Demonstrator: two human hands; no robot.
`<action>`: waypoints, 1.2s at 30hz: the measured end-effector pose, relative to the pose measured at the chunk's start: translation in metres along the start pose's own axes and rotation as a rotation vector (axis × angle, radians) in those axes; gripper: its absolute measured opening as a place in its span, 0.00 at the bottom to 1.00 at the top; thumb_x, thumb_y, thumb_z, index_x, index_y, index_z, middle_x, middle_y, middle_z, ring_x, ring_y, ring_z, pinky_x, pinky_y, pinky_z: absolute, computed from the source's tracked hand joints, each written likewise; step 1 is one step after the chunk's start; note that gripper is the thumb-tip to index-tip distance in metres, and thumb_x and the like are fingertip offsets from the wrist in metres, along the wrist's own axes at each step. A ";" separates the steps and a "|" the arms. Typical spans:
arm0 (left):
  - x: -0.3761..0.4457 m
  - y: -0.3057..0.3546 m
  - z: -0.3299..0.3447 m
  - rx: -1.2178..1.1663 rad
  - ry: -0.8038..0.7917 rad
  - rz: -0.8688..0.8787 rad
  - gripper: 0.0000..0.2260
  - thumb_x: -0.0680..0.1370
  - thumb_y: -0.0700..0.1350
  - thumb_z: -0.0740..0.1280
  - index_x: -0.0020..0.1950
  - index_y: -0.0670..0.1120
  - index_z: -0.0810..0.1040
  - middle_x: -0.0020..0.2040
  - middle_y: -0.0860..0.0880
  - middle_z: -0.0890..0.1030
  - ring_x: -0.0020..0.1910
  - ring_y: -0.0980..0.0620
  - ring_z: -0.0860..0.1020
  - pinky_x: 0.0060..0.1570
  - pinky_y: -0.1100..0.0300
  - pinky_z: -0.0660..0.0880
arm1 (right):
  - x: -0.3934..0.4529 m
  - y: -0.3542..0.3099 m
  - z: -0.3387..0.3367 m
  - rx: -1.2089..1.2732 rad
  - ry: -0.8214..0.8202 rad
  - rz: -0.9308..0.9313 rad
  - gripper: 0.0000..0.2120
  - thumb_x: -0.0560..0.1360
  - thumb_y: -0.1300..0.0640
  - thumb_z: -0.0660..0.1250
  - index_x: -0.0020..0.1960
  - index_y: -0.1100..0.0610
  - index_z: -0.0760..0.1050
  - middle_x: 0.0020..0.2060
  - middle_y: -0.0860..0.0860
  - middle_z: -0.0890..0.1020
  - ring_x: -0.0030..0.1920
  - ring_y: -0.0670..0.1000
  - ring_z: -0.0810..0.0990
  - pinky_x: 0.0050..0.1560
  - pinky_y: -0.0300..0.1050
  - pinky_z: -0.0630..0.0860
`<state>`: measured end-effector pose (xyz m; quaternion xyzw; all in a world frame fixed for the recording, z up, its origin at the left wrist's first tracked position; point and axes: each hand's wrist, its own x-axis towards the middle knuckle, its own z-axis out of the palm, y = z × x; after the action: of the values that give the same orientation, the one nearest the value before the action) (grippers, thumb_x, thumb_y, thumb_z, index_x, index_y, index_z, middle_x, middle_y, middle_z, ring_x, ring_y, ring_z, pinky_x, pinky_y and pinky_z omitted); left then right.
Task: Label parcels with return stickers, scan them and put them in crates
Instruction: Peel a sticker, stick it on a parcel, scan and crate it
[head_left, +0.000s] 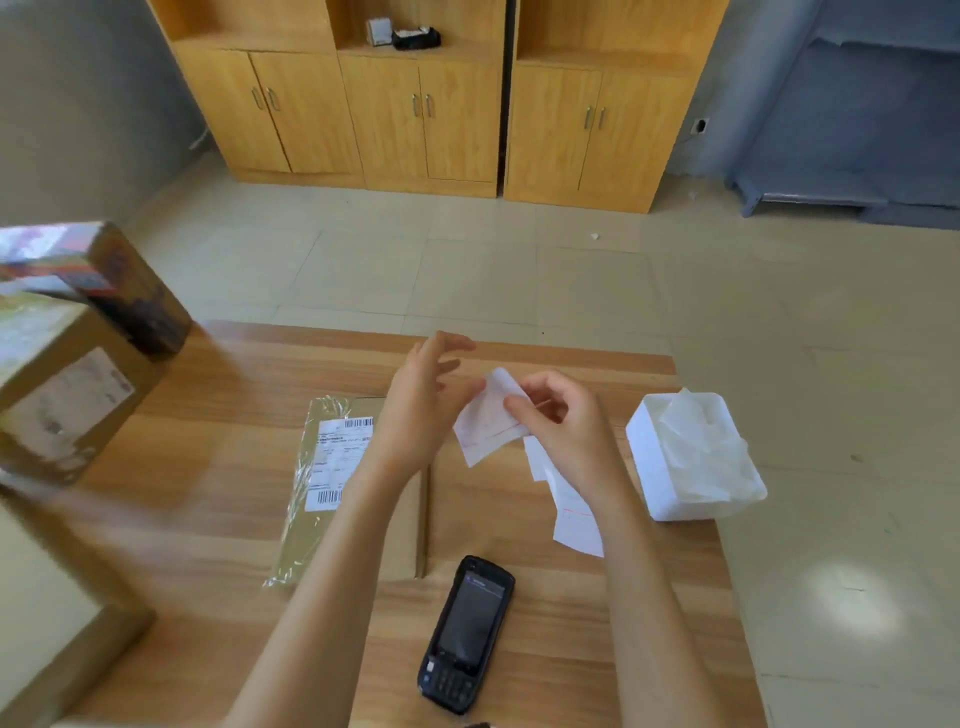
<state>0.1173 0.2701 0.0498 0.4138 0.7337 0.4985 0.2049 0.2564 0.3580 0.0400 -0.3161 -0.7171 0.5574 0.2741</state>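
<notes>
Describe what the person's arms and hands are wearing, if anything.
Both forearms are bare right to the bottom of the frame, with no sleeves in view. The left hand and right hand wear no gloves, and no rings, watch or wristbands are visible.

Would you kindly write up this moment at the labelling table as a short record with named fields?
left hand: left hand open, fingers spread beside the sticker
right hand: right hand pinches the sticker
sticker: white sticker sheet held above the flat parcel
flat parcel: flat parcel on the table, shipping label face up
scanner: handheld scanner lying at the near edge, untouched
white box: white box on the right with crumpled liner
stacked boxes: cardboard boxes at far left
</notes>
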 end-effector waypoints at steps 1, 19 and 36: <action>-0.005 -0.005 -0.007 0.007 0.024 -0.022 0.13 0.77 0.40 0.68 0.58 0.52 0.72 0.63 0.51 0.75 0.60 0.55 0.74 0.50 0.71 0.70 | -0.001 -0.002 0.008 0.018 0.000 -0.006 0.02 0.75 0.61 0.69 0.45 0.57 0.79 0.38 0.50 0.82 0.38 0.46 0.77 0.42 0.42 0.74; -0.084 -0.058 -0.058 -0.309 0.156 -0.444 0.06 0.76 0.34 0.67 0.49 0.44 0.75 0.41 0.46 0.80 0.35 0.52 0.79 0.47 0.52 0.78 | -0.035 0.024 0.094 0.003 0.051 0.162 0.05 0.77 0.57 0.66 0.48 0.47 0.77 0.49 0.41 0.80 0.49 0.42 0.77 0.39 0.26 0.68; -0.107 -0.141 -0.057 0.016 0.098 -0.592 0.09 0.74 0.34 0.66 0.51 0.43 0.73 0.39 0.51 0.78 0.39 0.50 0.78 0.33 0.64 0.70 | -0.067 0.089 0.157 -0.155 0.088 0.394 0.14 0.75 0.62 0.67 0.60 0.57 0.76 0.38 0.44 0.79 0.40 0.42 0.77 0.46 0.41 0.74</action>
<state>0.0813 0.1291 -0.0654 0.1588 0.8355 0.4304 0.3024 0.1963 0.2249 -0.0848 -0.4944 -0.6694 0.5291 0.1660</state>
